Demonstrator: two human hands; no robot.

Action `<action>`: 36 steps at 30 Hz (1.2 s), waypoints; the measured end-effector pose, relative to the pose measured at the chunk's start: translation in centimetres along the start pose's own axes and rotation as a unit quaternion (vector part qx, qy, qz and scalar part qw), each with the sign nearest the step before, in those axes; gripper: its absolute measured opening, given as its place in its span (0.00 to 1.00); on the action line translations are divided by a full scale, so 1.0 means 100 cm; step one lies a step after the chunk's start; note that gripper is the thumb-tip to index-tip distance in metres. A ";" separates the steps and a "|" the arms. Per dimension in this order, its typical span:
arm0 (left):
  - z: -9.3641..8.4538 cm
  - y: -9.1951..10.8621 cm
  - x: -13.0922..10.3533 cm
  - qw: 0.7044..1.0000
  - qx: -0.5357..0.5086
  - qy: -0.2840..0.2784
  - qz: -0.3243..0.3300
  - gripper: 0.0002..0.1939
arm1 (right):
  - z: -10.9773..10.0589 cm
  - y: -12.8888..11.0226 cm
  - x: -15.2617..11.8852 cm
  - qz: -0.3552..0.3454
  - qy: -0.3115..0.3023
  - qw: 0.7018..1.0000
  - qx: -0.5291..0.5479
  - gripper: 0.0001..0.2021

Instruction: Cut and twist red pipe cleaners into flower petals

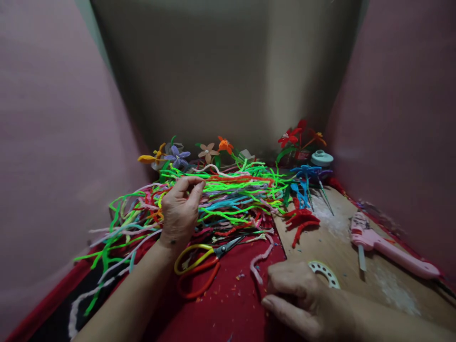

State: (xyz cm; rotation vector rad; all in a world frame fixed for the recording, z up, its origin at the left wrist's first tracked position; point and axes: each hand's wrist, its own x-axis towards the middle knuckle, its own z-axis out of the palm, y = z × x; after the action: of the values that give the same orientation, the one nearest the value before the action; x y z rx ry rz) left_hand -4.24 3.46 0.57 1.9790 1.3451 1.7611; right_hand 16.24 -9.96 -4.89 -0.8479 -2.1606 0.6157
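My left hand [181, 206] is over the left part of a wide heap of coloured pipe cleaners [231, 192], thumb and forefinger pinched together; what lies between them is too small to make out. Just below it are scissors [223, 248] with one yellow and one red handle loop, lying open on the red cloth [228, 308]. My right hand [299, 297] is at the lower right with fingers curled, and anything inside them is hidden. A pale pink pipe cleaner [258, 266] curves down close to its fingertips. A white ring with holes [324, 274] lies just behind this hand.
A pink glue gun [395, 254] lies on the wooden board [342, 242] at the right. Red pipe-cleaner pieces [301, 221] and blue flowers [306, 173] are beside the heap. More flowers [206, 153] stand behind it, and a pale green round container [322, 158] is at the back right.
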 end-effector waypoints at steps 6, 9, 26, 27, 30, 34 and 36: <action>-0.009 0.013 -0.006 0.986 0.000 -0.051 0.160 0.02 | -0.003 0.012 0.007 0.202 0.104 0.910 0.346 0.11; -0.012 0.022 -0.012 0.955 0.025 -0.097 0.279 0.05 | -0.011 0.021 0.014 0.224 0.190 0.820 0.490 0.16; -0.012 0.015 -0.027 0.835 0.189 -0.194 0.479 0.10 | -0.024 0.028 0.026 0.239 0.296 0.747 0.545 0.06; -0.011 0.015 -0.027 0.833 0.194 -0.198 0.479 0.10 | -0.024 0.028 0.026 0.239 0.296 0.748 0.543 0.06; -0.010 0.015 -0.028 0.827 0.207 -0.202 0.482 0.09 | -0.024 0.028 0.026 0.243 0.295 0.750 0.540 0.06; -0.009 0.017 -0.029 0.830 0.229 -0.193 0.471 0.08 | -0.024 0.027 0.026 0.238 0.294 0.745 0.549 0.06; -0.009 0.018 -0.029 0.834 0.248 -0.184 0.458 0.07 | -0.025 0.026 0.025 0.235 0.295 0.742 0.554 0.07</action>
State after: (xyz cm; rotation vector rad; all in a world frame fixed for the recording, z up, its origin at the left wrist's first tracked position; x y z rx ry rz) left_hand -3.81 -0.04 -0.06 3.4408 0.7857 1.1506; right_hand 17.85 -5.94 -3.88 -0.7093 -0.6968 1.4356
